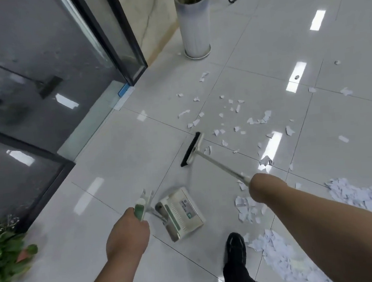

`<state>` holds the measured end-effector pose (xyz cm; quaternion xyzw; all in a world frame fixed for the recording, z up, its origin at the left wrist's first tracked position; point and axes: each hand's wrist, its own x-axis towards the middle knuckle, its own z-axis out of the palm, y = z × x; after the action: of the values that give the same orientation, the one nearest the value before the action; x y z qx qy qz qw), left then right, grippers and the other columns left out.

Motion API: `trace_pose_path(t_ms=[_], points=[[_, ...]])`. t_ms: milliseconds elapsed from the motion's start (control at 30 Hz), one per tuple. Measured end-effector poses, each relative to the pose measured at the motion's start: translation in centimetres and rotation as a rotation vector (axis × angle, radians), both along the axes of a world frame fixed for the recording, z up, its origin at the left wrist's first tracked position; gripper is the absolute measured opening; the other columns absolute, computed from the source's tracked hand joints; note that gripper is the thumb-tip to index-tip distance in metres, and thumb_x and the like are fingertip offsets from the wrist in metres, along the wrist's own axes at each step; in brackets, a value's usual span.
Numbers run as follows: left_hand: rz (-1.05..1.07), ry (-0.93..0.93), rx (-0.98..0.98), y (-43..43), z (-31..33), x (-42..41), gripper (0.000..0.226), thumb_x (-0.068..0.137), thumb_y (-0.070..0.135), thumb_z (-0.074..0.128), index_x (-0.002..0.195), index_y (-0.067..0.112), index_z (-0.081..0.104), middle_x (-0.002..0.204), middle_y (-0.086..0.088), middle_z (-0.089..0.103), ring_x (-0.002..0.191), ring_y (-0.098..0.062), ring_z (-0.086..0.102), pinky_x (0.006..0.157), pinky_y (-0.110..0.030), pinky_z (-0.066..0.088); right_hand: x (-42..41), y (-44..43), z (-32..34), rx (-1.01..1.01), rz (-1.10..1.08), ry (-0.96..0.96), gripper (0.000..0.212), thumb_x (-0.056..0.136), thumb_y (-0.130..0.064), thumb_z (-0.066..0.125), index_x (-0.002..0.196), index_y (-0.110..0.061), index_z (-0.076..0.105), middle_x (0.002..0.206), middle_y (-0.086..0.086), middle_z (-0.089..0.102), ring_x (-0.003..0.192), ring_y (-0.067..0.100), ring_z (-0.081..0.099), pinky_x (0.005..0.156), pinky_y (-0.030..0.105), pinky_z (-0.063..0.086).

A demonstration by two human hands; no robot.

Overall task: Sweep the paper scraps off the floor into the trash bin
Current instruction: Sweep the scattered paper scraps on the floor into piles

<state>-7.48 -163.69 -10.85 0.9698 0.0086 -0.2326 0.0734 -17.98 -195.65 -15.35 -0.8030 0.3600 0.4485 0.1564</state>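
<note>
Left grip [128, 233] clenches the dustpan [182, 211] handle; right grip [260, 188], arm outstretched, grasps the broom [191, 149] pole. Dustpan label's unreadable.

Not much of me in shot, tbh. Both forearms are bare right up to the edge of the picture, and my left hand [126, 233] and right hand [255, 187] are bare too. Lower down I've got one black shoe [234, 246], slightly glossy with a rounded toe, and a black trouser leg [239, 277] creasing a bit above it.
</note>
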Motion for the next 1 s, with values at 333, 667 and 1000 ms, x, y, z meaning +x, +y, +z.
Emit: trace_pose_path(t_ms=[333,667,1000], points=[[-0.161,-0.015,-0.029,-8.0,0.7,5.0,0.008,0.089,0.016,0.046,0.09,0.021,0.052,0.079,-0.001,0.062,0.069,-0.023,0.061,0.057,-0.027,0.042,-3.8,-7.3,5.2,-0.183,-0.137,0.025,0.038,0.086,-0.014,0.048,0.123,-0.017,0.059,0.087,-0.004,0.061,0.079,0.016,0.063,0.078,0.029,0.056],[-0.225,-0.016,-0.145,-9.7,1.8,16.3,0.007,0.087,0.014,0.049,0.085,0.019,0.052,0.079,-0.002,0.06,0.069,-0.021,0.058,0.057,-0.027,0.041,10.4,-5.0,9.7,-0.139,-0.14,-0.045,0.034,0.091,-0.014,0.044,0.124,-0.013,0.054,0.092,0.002,0.062,0.076,0.023,0.063,0.079,0.033,0.055],[-0.178,0.04,-0.209,-5.0,0.8,32.5,0.006,0.088,0.016,0.05,0.082,0.016,0.052,0.075,-0.005,0.06,0.065,-0.025,0.055,0.056,-0.028,0.039,34.7,0.8,4.4,-0.03,-0.236,-0.145,0.017,0.095,-0.015,0.042,0.079,-0.008,0.044,0.072,0.005,0.056,0.08,0.027,0.062,0.088,0.035,0.055]])
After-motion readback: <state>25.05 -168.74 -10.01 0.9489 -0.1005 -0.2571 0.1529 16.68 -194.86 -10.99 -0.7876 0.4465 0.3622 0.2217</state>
